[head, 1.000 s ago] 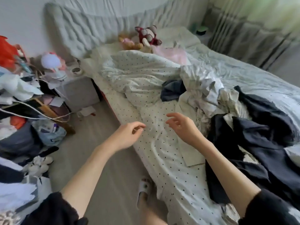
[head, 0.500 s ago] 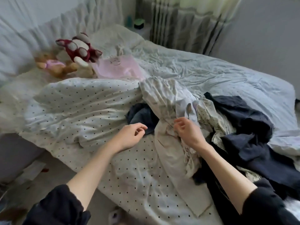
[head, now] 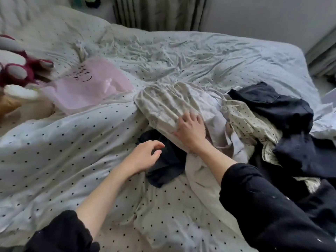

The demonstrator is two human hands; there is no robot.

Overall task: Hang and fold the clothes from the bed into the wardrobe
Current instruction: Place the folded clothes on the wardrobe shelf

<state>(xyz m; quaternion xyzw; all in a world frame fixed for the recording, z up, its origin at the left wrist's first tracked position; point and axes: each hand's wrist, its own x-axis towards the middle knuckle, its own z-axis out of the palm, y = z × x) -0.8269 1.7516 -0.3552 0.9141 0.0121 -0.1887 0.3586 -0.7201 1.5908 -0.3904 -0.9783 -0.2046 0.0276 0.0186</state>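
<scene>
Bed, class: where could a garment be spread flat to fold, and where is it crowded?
Free: the dotted duvet left of the left hand, and the wrinkled sheet beyond the pale printed garment under the right hand. Crowded: the right side, heaped with dark clothes; plush toys and a pink item fill the far left.

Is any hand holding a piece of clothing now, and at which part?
Nothing is clearly held. The right hand rests on the pale printed garment, near its middle, fingers spread. The left hand hovers loosely curled above the dark garment.
</scene>
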